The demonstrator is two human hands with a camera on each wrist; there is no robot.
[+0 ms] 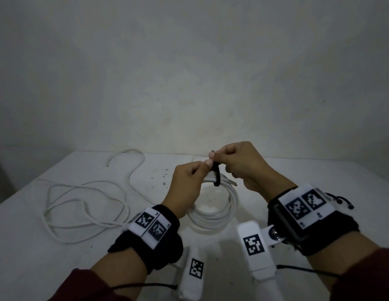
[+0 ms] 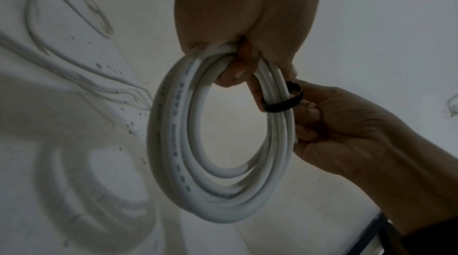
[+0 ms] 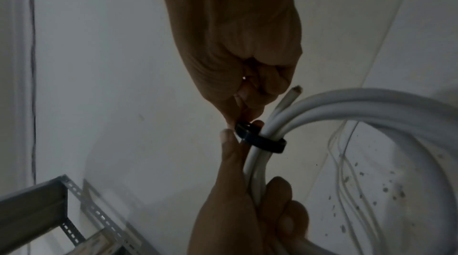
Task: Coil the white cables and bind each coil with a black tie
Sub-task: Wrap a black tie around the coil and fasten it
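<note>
A coil of white cable (image 1: 224, 211) hangs above the white table (image 1: 297, 170), held at its top by my left hand (image 1: 205, 168). In the left wrist view the fingers of my left hand (image 2: 235, 71) curl through the coil (image 2: 173, 141). A black tie (image 1: 217, 174) loops round the coil's strands at the top. My right hand (image 1: 217, 158) pinches the tie's free end just above the coil. In the right wrist view the tie (image 3: 262, 139) circles the strands between both hands, and the cut cable end (image 3: 295, 91) sticks out beside it.
A second white cable (image 1: 84, 205) lies loose and tangled on the table's left half. Another thin cable end (image 1: 197, 157) shows behind the hands, near the wall. Dark specks (image 1: 163, 177) dot the tabletop. A slotted metal frame (image 3: 49, 210) stands beyond the table.
</note>
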